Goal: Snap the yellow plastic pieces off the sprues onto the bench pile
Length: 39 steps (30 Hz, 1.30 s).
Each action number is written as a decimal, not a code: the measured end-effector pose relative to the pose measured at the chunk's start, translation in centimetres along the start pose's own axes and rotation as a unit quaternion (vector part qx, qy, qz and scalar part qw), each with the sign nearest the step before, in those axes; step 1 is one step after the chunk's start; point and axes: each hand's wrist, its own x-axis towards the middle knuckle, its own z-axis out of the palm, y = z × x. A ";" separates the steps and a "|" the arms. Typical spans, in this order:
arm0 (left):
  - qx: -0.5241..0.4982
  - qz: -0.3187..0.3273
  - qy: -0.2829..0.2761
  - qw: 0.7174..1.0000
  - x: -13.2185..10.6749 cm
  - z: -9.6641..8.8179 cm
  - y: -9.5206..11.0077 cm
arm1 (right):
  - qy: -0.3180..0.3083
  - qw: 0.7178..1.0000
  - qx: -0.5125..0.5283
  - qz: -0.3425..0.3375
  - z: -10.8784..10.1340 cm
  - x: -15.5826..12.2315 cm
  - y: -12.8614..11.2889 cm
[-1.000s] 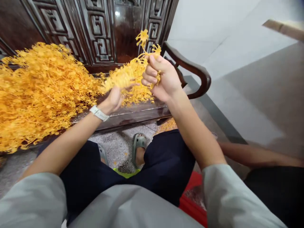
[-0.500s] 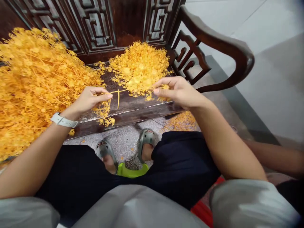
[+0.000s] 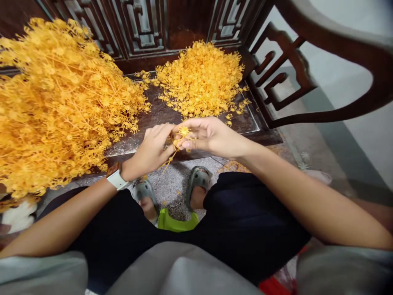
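Note:
My left hand (image 3: 152, 148) and my right hand (image 3: 206, 135) meet over the front edge of a dark wooden bench (image 3: 159, 116). Both pinch one small yellow plastic sprig (image 3: 179, 140), fingers closed around it. A thin stem of it hangs down below my left fingers. Just beyond my hands lies a small heap of loose yellow plastic pieces (image 3: 200, 80). A far larger pile of yellow plastic sprigs (image 3: 58, 102) fills the bench's left side. A white watch (image 3: 116, 179) sits on my left wrist.
The bench has a carved back (image 3: 138, 22) and a curved armrest (image 3: 331, 45) at the right. Below are my dark-trousered knees (image 3: 245, 213), grey sandals (image 3: 196, 180) on speckled floor and a green object (image 3: 178, 223). More yellow pieces (image 3: 233, 166) lie on the floor.
My hands came down from holding up a big bunch, then drew together from apart. They now pinch one small sprig between them. The view tilted downward and towards the bench.

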 end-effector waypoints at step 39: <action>-0.073 -0.040 -0.018 0.996 0.0 -3.9 1.4 | 0.089 0.938 -0.278 -0.189 -0.9 2.9 -1.2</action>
